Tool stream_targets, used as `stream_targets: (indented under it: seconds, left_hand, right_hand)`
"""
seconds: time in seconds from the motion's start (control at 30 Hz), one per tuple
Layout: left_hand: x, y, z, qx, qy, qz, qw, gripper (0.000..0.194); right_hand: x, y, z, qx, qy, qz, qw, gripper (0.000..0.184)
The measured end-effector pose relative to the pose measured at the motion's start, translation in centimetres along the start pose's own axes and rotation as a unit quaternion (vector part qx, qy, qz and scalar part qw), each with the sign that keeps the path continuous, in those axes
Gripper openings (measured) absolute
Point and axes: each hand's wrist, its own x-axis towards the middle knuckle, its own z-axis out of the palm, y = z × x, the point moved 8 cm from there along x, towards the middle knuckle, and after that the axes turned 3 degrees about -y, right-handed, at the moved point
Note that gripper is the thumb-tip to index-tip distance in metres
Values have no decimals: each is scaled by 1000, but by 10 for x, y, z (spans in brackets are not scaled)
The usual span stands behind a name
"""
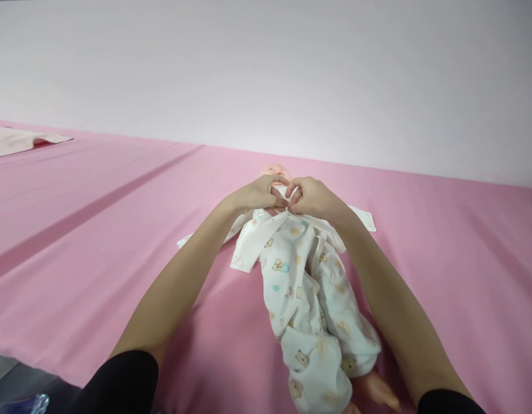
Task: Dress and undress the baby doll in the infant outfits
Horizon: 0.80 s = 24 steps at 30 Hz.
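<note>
Together, fingers [294, 185] on white shirt [249, 247].

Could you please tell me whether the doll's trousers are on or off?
On: the trousers look filled out, and a bare foot emerges from one leg.

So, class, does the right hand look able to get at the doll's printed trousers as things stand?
Probably yes: the right hand is at the front of the white shirt, just beyond the trousers, and their legs lie uncovered. It might have to leave the shirt first.
</note>
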Motion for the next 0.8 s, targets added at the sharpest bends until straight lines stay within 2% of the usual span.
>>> stream_targets:
  seconds: [0.13,0.23,0.33,0.47,0.67,0.8]
  left_hand:
    - [-1,1,0,1,-1,-3,1000,48]
    - [0,3,3,12,-16,10,1000,45]
    - [2,3,6,47,-22,41,998,41]
    - [5,2,6,100,-18,67,993,39]
    - [2,3,6,156,-41,34,986,44]
    - [-3,8,8,238,-24,17,971,47]
  right_hand:
    - [4,4,-3,14,18,-3,1000,23]
    - [9,15,2,93,-28,21,995,23]
    - [12,22,9,196,-83,43,976,18]
    - [14,26,12,262,-101,51,958,17]
    - [16,28,15,281,-108,61,952,16]
    - [13,26,7,208,-94,50,972,11]
